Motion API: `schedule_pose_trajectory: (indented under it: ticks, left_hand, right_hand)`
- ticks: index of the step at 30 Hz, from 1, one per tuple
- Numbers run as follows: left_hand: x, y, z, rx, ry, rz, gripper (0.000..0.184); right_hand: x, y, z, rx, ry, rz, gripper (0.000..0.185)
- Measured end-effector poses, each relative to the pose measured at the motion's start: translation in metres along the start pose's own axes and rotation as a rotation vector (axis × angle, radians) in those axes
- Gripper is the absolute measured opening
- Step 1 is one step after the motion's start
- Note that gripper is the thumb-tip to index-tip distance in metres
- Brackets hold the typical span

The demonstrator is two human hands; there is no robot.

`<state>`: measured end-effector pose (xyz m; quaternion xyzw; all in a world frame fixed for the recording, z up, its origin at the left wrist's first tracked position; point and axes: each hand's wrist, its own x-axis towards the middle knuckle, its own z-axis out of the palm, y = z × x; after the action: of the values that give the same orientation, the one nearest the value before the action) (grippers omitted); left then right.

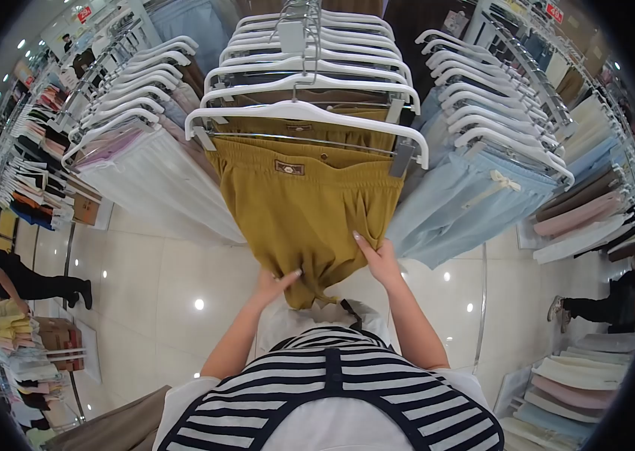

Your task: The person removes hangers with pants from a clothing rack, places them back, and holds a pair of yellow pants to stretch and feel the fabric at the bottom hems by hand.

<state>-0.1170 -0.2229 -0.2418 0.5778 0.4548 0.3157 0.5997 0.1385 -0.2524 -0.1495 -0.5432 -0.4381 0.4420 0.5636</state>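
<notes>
A: Nearest the lens, a navy-and-white striped garment [257, 391] covers the wearer's front. What hangs beyond it?

B: Mustard trousers [295, 203], suspended by the waistband from the foremost white hanger [299, 113] of the central row, a grey clip [402, 159] gripping near one end. The clips likely keep the waist spread flat and its label [290, 168] facing out.

A: And the hands?

B: Both on the cloth. The left hand [278, 288] pinches the lower portion, thumb across the front, other fingers largely hidden. The right hand [380, 263] grasps the side edge below the pocket, thumb in front. Held from two sides, the fabric bunches between them; the hanger appears to bear the weight.

A: How tight are the edges?

B: Snug on the right, where pale blue trousers [475, 195] hang just beside the mustard edge. On the left, white trousers [152, 180] slant close by. More hangers crowd behind. The roomiest side is toward the wearer: glossy tiled floor [145, 270] flanks both forearms, with two other people, one in dark clothing at left [28, 278], well apart.
</notes>
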Motion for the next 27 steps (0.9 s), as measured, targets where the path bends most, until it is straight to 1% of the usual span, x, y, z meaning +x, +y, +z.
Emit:
schedule_pose_trajectory:
  ticks: [2, 4, 5, 7, 8, 10, 11, 13, 14, 16, 17, 18, 19, 20, 21, 23, 24, 26, 27]
  left_hand:
    - [0.012, 0.016, -0.018, 0.317, 0.452, 0.184, 0.077]
    - [0.027, 0.076, -0.033, 0.385, 0.600, 0.288, 0.074]
    - [0.038, 0.100, -0.037, 0.382, 0.601, 0.298, 0.074]
    - [0.059, 0.134, -0.046, 0.451, 0.507, 0.531, 0.073]
    - [0.070, 0.144, -0.046, 0.449, 0.510, 0.540, 0.073]
    - [0.088, 0.157, -0.044, 0.510, 0.607, 0.634, 0.059]
    - [0.094, 0.159, -0.048, 0.510, 0.605, 0.638, 0.059]
    - [0.103, 0.159, -0.053, 0.219, 0.296, 0.502, 0.038]
    - [0.105, 0.157, -0.057, 0.218, 0.286, 0.502, 0.038]
    - [0.107, 0.154, -0.068, 0.212, 0.182, 0.446, 0.022]
    - [0.110, 0.154, -0.074, 0.211, 0.164, 0.444, 0.022]
    - [0.112, 0.159, -0.079, 0.160, 0.115, 0.408, 0.020]
    - [0.113, 0.163, -0.084, 0.107, 0.066, 0.372, 0.018]
    - [0.116, 0.166, -0.090, 0.149, 0.030, 0.358, 0.015]
    - [0.118, 0.168, -0.091, 0.144, 0.014, 0.361, 0.015]
    - [0.122, 0.171, -0.091, 0.015, -0.048, 0.357, 0.014]
    - [0.126, 0.163, -0.104, 0.205, -0.133, 0.303, 0.016]
    - [0.127, 0.156, -0.104, 0.208, -0.157, 0.294, 0.017]
    - [0.126, 0.156, -0.102, 0.211, -0.170, 0.280, 0.019]
  right_hand:
    - [0.000, 0.004, -0.005, -0.066, 0.012, 0.051, 0.024]
    - [0.003, 0.004, -0.007, -0.078, 0.018, 0.048, 0.024]
    - [0.006, 0.004, -0.006, -0.090, 0.023, 0.043, 0.025]
    - [0.010, 0.004, -0.003, -0.115, 0.040, 0.031, 0.026]
    - [0.012, 0.005, 0.000, -0.136, 0.055, 0.032, 0.026]
    - [0.017, 0.010, 0.000, -0.171, 0.028, 0.056, 0.026]
    - [0.019, 0.011, 0.000, -0.205, 0.002, 0.089, 0.025]
    - [0.021, 0.012, 0.002, -0.215, 0.054, 0.053, 0.025]
    - [0.021, 0.012, 0.003, -0.225, 0.103, 0.020, 0.024]
    - [0.022, 0.013, -0.004, -0.269, 0.163, -0.014, 0.027]
    - [0.022, 0.012, -0.006, -0.316, 0.212, -0.049, 0.031]
    - [0.023, 0.009, -0.007, -0.317, 0.230, -0.039, 0.031]
    - [0.026, 0.003, -0.008, -0.303, 0.298, -0.115, 0.032]
    - [0.028, -0.006, -0.009, -0.291, 0.365, -0.195, 0.035]
    - [0.030, -0.017, -0.007, -0.298, 0.381, -0.193, 0.035]
    - [0.035, -0.040, -0.001, -0.466, 0.588, -0.420, 0.043]
    - [0.038, -0.044, -0.002, -0.471, 0.600, -0.422, 0.043]
    - [0.044, -0.049, -0.006, -0.690, 0.543, -0.597, 0.035]
    - [0.050, -0.054, -0.006, -0.692, 0.552, -0.598, 0.035]
